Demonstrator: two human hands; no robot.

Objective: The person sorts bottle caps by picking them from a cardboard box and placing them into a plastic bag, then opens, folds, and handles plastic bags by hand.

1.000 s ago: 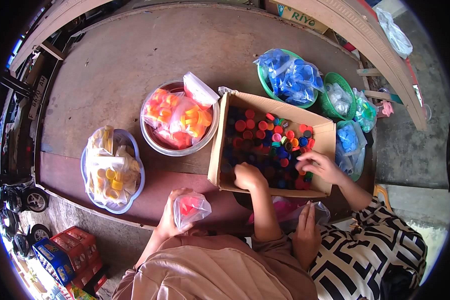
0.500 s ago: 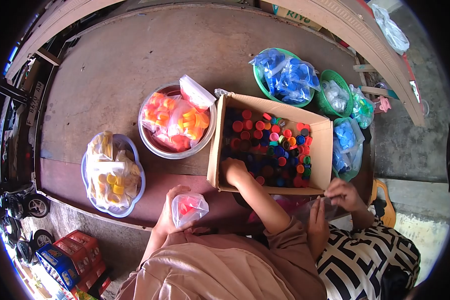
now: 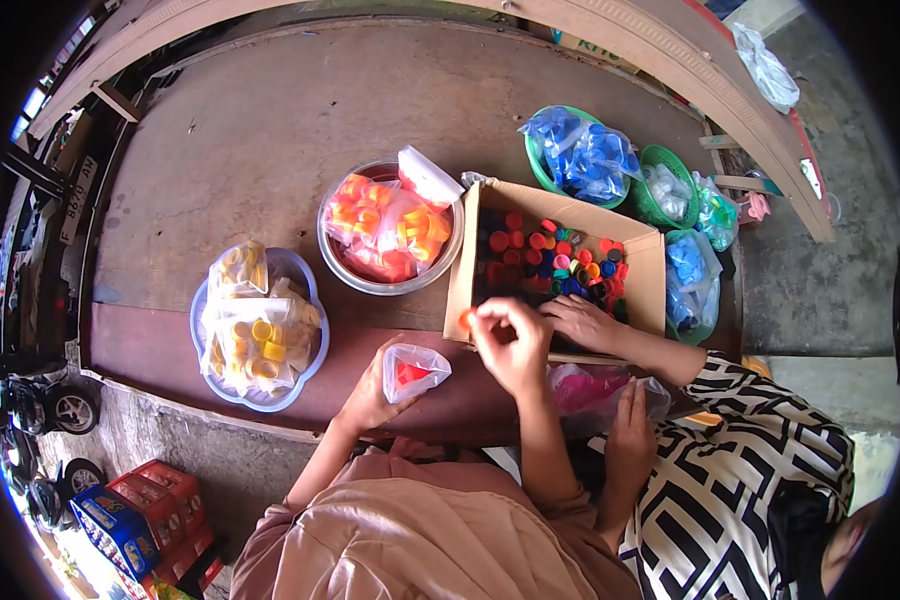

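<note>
My left hand (image 3: 367, 392) is wrapped round a small clear plastic bag (image 3: 428, 362), its mouth spread and some red bottle caps (image 3: 410, 374) inside. Above the near left corner of a cardboard box (image 3: 565, 203), my right hand (image 3: 515, 345) pinches an orange-red bottle cap (image 3: 467, 319) between thumb and fingers. Many loose caps (image 3: 575, 265) in red, blue, green and black lie in the box. A co-worker's hand (image 3: 585, 322) reaches over the box's near side, its fingertips partly hidden. The co-worker's other hand (image 3: 630, 435) is at a clear bag with pink contents (image 3: 592, 388).
Left of the box stands a metal bowl (image 3: 335, 262) with bagged orange and red caps. A pale blue basin (image 3: 198, 340) holds bagged yellow caps. Green baskets (image 3: 532, 165) with blue and clear bags sit behind and right of the box. A wooden beam (image 3: 670, 60) crosses the far side.
My right hand has come up out of the box with an orange-red cap. A co-worker's hand has moved from the box's corner into it. The view has shifted slightly.
</note>
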